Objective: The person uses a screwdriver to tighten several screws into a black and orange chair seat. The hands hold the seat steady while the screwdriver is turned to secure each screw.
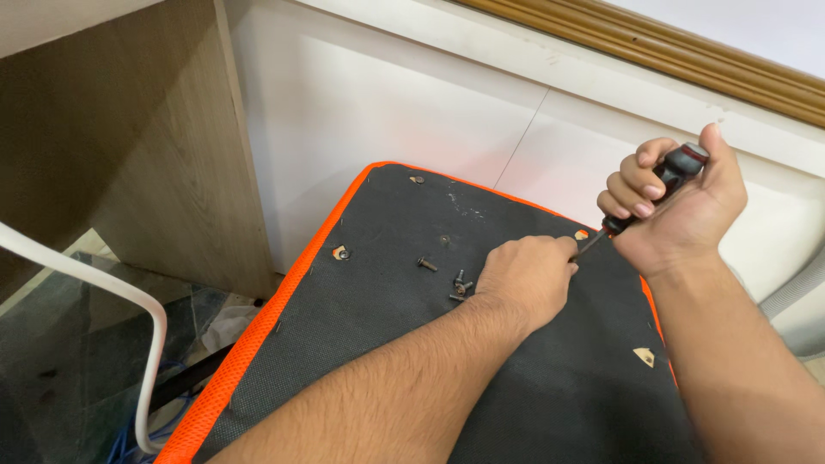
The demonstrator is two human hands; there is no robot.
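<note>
Right hand (pixel 679 206) fisted around a screwdriver (pixel 662 185) handle; left hand (pixel 526 277) just beside its tip, fingers curled, forearms bare.

- I see no packages, labels, signs or screens anywhere in my view, neither near the hands nor far by the wall, left or right.
</note>
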